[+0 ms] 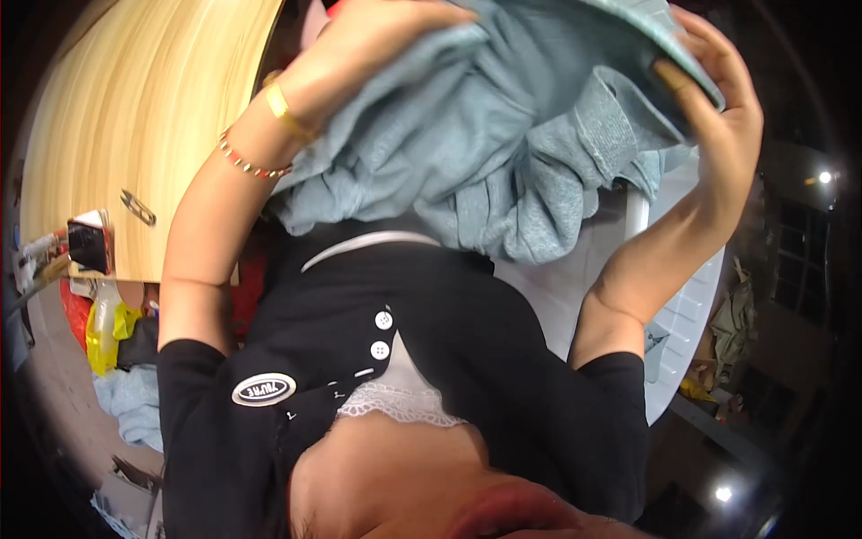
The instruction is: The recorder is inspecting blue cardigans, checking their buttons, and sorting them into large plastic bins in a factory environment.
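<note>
A light blue denim garment hangs bunched in front of my waist, raised between both hands. At the top, my left hand lies against its upper part, the thumb side closed on the cloth; the other fingers are partly cut off by the upper edge. My right hand grips a stiff, folded denim edge, with the thumb on the near side and the fingers behind. A thick stitched band shows just left of that hand. Which kind of garment it is, I cannot tell.
To my left stands a wooden table with thread snips and a small dark box near its edge. Below it are a yellow plastic bag and more denim. A whitish ribbed plastic surface lies under my right arm.
</note>
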The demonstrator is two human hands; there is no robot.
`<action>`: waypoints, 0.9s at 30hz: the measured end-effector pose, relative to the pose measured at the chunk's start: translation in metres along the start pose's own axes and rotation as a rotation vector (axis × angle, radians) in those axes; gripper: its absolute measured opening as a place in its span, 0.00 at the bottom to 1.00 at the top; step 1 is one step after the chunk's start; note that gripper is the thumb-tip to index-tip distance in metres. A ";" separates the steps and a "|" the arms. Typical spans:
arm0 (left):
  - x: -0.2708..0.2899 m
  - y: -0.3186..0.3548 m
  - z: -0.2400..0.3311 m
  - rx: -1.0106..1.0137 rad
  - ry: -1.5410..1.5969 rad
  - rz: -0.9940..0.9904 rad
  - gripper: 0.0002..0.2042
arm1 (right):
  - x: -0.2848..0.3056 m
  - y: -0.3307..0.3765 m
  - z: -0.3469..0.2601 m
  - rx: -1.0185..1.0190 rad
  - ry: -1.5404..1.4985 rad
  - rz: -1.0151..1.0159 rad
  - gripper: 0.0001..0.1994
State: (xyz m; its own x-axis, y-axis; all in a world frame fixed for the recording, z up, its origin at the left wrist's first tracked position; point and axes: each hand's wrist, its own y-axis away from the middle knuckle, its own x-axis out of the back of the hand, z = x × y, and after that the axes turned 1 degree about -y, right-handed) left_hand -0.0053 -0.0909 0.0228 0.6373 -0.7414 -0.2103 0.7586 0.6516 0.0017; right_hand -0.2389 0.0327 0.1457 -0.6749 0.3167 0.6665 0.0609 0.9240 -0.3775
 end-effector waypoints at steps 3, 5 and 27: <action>0.019 0.014 0.029 -0.202 0.088 0.347 0.08 | 0.000 0.021 0.030 -0.070 0.183 0.050 0.20; 0.056 0.000 0.015 -0.386 0.064 0.395 0.06 | -0.001 0.040 0.029 -0.097 0.276 0.123 0.19; 0.089 0.032 -0.028 -0.061 -0.577 0.360 0.23 | -0.040 0.038 0.079 -0.359 -0.139 0.374 0.10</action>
State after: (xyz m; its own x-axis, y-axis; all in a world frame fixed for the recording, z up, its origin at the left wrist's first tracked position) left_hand 0.0719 -0.1320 -0.0238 0.8317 -0.4326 0.3479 0.4875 0.8690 -0.0847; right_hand -0.2677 0.0381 0.0540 -0.6483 0.6294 0.4285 0.5471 0.7765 -0.3127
